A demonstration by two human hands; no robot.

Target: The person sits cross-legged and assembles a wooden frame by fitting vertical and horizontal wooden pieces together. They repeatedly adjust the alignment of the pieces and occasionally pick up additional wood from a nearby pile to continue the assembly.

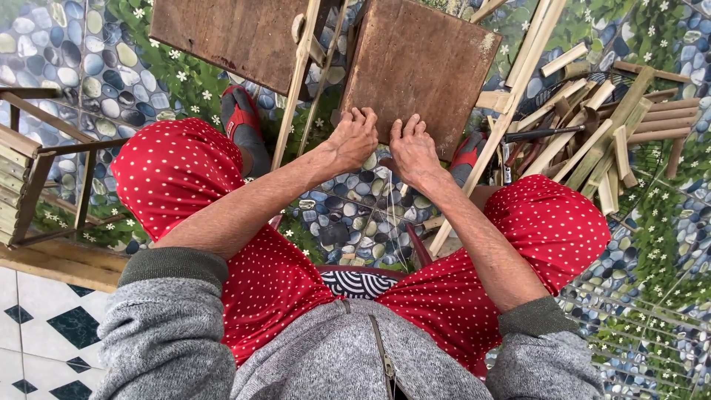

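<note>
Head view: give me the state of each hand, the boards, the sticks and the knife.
Left hand: fingers curled on the near board's edge.
Right hand: fingers curled on the same edge.
Near board: flat, tilted askew.
Far board: flat, untouched.
Sticks: piled loose on the mat.
Knife: lying on the sticks, unheld.

Pretty bright, soft daylight all over, barely any shadows. Sharp in the middle; edges bend toward 3 and 9 o'clock.

Under me lies a floor mat (652, 244) printed with pebbles, leaves and small white flowers. At my left, white floor tiles (37, 326) with dark diamonds, and a slatted wooden rack (29, 178).
</note>
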